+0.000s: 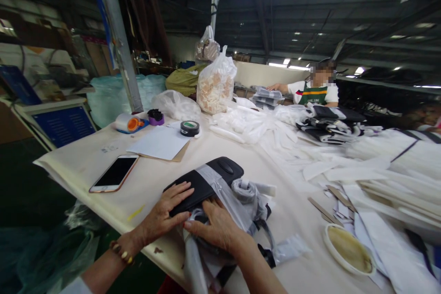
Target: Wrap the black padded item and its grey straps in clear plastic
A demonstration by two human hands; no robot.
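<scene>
A black padded bag point(225, 164) lies on the table in front of me, a band of clear plastic across it and its grey straps point(250, 195) wrapped in film. My left hand point(168, 206) rests on the bag's near left edge, fingers stretched out over the black panel. Lower down, my right hand point(220, 225) lies against the wrapped parts beneath that panel. Its fingers are extended, with the tips partly hidden at the panel's edge and the thumb apart. The two thumbs are close together. What lies under the bag is hidden.
Left on the table point(79, 161) are a phone point(115, 173), paper sheets point(158, 141), black tape point(189, 127) and a tape dispenser point(129, 122). White strips point(382, 234) and a round dish point(349, 248) are to the right. Across the table, a co-worker point(315, 92) touches wrapped pieces point(267, 95).
</scene>
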